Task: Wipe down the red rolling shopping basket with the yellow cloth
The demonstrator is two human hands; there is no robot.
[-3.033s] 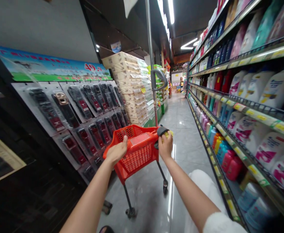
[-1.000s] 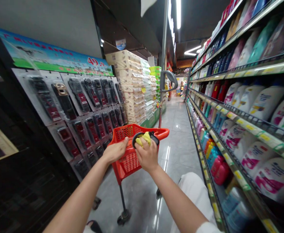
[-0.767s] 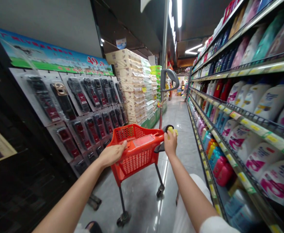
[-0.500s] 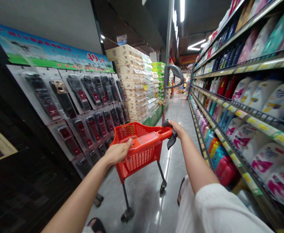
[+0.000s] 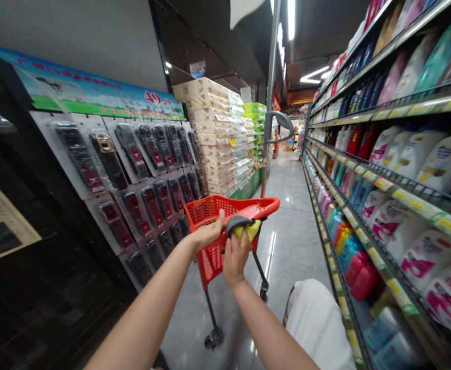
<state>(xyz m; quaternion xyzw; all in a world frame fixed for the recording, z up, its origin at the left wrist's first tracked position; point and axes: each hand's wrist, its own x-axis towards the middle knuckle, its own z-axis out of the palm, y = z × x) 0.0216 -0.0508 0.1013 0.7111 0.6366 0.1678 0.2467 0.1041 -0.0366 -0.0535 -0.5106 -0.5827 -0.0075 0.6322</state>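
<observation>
In front of me stands a small red shopping cart (image 5: 206,211) on dark legs with casters. My left hand (image 5: 209,232) grips the left side of its red handle bar, thumb raised on top. A grey and yellow cloth (image 5: 251,229) is bunched in my right hand (image 5: 236,257), which presses it against the near side of the handle, close beside my left hand. The cloth hides part of the handle and of the basket's near wall. A tall pole with a grey loop handle (image 5: 281,127) rises behind the cart's right side.
Shelves of shampoo bottles (image 5: 426,252) line the right side. At left hangs a rack of packaged belts (image 5: 133,149) under a price banner (image 5: 106,92). Stacked tissue packs (image 5: 210,133) stand beyond it. A tiled aisle (image 5: 287,180) runs ahead.
My right hand has moved with the cloth from the handle's right end to its near side, beside my left hand. The cloth's yellow side now shows. My left hand still holds the cart.
</observation>
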